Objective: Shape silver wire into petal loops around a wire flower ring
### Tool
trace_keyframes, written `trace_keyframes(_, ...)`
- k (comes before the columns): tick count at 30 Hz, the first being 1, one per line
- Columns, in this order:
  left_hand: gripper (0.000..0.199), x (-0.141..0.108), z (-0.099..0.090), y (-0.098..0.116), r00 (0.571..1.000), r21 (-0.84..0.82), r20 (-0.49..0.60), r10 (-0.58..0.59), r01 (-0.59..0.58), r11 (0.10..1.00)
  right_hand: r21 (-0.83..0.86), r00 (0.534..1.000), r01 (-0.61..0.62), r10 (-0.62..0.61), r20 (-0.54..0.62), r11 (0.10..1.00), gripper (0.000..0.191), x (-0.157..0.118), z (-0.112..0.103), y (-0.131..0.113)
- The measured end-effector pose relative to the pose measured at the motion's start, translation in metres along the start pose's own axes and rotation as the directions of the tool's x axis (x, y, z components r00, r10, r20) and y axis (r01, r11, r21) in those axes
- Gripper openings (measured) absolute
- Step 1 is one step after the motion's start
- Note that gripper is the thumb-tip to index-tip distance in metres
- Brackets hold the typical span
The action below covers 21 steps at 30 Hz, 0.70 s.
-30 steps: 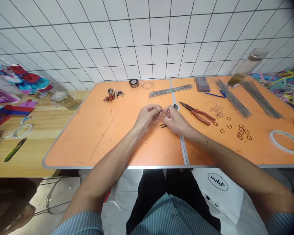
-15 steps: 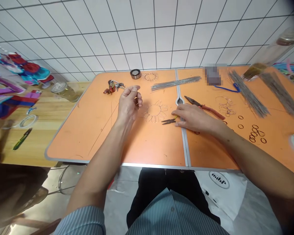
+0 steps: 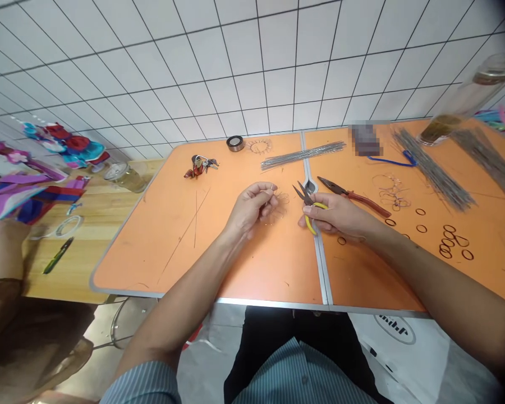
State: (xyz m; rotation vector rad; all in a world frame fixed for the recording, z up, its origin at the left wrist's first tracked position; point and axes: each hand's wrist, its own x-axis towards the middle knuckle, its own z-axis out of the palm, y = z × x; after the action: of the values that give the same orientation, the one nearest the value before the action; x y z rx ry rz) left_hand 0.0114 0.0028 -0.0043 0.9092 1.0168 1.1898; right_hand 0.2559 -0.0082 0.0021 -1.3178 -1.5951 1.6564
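My right hand (image 3: 334, 216) is wrapped round yellow-handled needle-nose pliers (image 3: 306, 197), their dark jaws apart and pointing up and away. To their left, my left hand (image 3: 252, 207) is closed in a pinch on a thin wire (image 3: 274, 189), of which only a small part shows. Just behind and beside the left fingers lies a looped wire ring (image 3: 281, 209), shaped like a flower, on the orange table (image 3: 252, 275); the hand hides part of it. The second pliers (image 3: 356, 197), with red handles, rest beyond my right hand.
A bundle of straight wires (image 3: 303, 155), a tape roll (image 3: 235, 143) and keys (image 3: 201, 166) lie toward the wall. Small dark rings (image 3: 448, 241) and more wire bundles (image 3: 433, 168) are at right. A glass jar (image 3: 441, 126) stands behind them. Another person's arm (image 3: 2, 249) is at far left.
My right hand has picked the yellow-handled pliers up from the table, and their jaws have turned upward. My left hand has moved right and nearer, over the looped wire ring. The view has shifted slightly.
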Motion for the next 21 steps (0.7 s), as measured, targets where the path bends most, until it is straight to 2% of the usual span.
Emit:
trace_keyframes(2, 0.025, -0.002, 0.002, -0.001, 1.000, -0.020, 0.014, -0.004, 0.005, 1.000, 0.303, 0.997, -0.040, 0.021, 0.068, 0.952, 0.030, 0.004, 0.002, 0.003)
trace_keyframes(3, 0.026, -0.003, 0.002, -0.002, 1.000, -0.027, 0.017, -0.006, 0.006, 1.000, 0.375, 0.995, -0.062, 0.030, 0.090, 0.925, 0.029, 0.006, 0.002, 0.006)
trace_keyframes(5, 0.026, -0.003, 0.003, -0.002, 1.000, -0.030, 0.019, -0.023, 0.024, 0.999, 0.389, 0.995, -0.073, 0.040, 0.093, 0.918, 0.026, 0.008, 0.001, 0.010)
trace_keyframes(10, 0.025, 0.002, 0.012, 0.002, 0.996, -0.002, 0.019, -0.083, 0.083, 0.997, 0.187, 0.999, 0.029, -0.037, 0.036, 0.982, 0.033, 0.005, -0.002, 0.010)
trace_keyframes(14, 0.026, 0.003, 0.024, 0.001, 0.997, 0.017, 0.060, -0.042, 0.041, 0.999, -0.012, 0.999, 0.049, -0.049, 0.002, 0.999, 0.033, -0.003, -0.001, 0.000)
trace_keyframes(17, 0.028, 0.002, 0.026, -0.004, 0.998, 0.006, 0.068, -0.005, 0.004, 1.000, -0.265, 0.981, 0.159, -0.182, -0.068, 0.951, 0.038, -0.006, 0.001, -0.005)
trace_keyframes(21, 0.029, -0.003, 0.022, -0.008, 0.998, -0.005, 0.058, 0.002, -0.002, 1.000, -0.544, 0.933, 0.185, -0.320, -0.164, 0.818, 0.042, -0.004, 0.006, -0.003)
